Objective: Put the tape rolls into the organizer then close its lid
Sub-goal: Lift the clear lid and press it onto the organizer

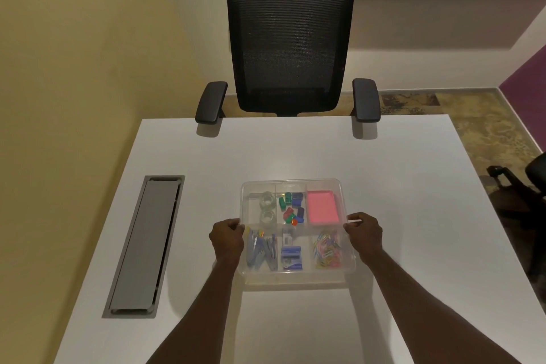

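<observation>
A clear plastic organizer [295,275] sits in the middle of the white table. Its clear lid [322,185] lies over the compartments, which show through it. Two clear tape rolls, one [267,197] behind the other [267,216], lie in the back left compartment. My left hand [227,238] grips the lid's left edge. My right hand [364,235] grips its right edge. Whether the lid is pressed fully down I cannot tell.
Other compartments hold coloured pins [292,207], a pink note pad [322,208], coloured paper clips [326,248], a blue stapler box [291,257] and metal clips [261,250]. A grey cable hatch [144,245] is set into the table at left. A black mesh chair [289,44] stands at the far edge.
</observation>
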`<control>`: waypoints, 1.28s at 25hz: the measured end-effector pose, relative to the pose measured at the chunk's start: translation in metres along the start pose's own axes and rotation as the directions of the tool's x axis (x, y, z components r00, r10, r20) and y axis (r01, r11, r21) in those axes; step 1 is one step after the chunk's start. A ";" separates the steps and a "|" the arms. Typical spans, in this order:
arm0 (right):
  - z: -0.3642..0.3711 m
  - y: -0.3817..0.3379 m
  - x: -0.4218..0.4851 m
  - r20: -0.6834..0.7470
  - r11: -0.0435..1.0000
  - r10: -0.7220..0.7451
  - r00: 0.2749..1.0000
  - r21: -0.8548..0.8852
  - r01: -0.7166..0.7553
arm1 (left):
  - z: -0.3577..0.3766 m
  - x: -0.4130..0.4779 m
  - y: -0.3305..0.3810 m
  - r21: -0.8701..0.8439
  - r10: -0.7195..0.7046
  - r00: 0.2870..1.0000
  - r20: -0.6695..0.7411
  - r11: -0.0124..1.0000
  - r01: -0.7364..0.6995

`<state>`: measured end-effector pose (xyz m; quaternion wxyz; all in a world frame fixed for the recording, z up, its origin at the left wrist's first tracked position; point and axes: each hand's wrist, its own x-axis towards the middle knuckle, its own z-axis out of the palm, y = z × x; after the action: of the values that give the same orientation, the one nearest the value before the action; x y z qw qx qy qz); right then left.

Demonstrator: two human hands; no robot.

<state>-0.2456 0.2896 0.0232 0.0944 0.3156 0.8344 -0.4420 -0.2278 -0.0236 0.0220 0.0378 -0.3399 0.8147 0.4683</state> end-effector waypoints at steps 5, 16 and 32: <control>-0.006 0.007 -0.007 0.009 1.000 0.015 1.000 -0.010 -0.015 | 0.002 -0.006 -0.005 0.010 0.003 1.000 0.012 1.000 -0.003; 0.000 -0.010 -0.011 0.053 0.955 -0.210 0.976 -0.201 0.217 | 0.014 0.015 0.001 0.066 0.127 0.986 0.110 0.989 -0.134; 0.012 -0.023 0.012 0.346 0.613 -0.333 0.877 -0.627 0.480 | 0.052 0.029 0.050 0.648 0.295 0.864 0.409 0.573 -0.502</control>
<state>-0.2704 0.2757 0.0265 0.1838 0.0129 0.9738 -0.1329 -0.2928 0.0192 0.0193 0.1684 -0.0377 0.9756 0.1354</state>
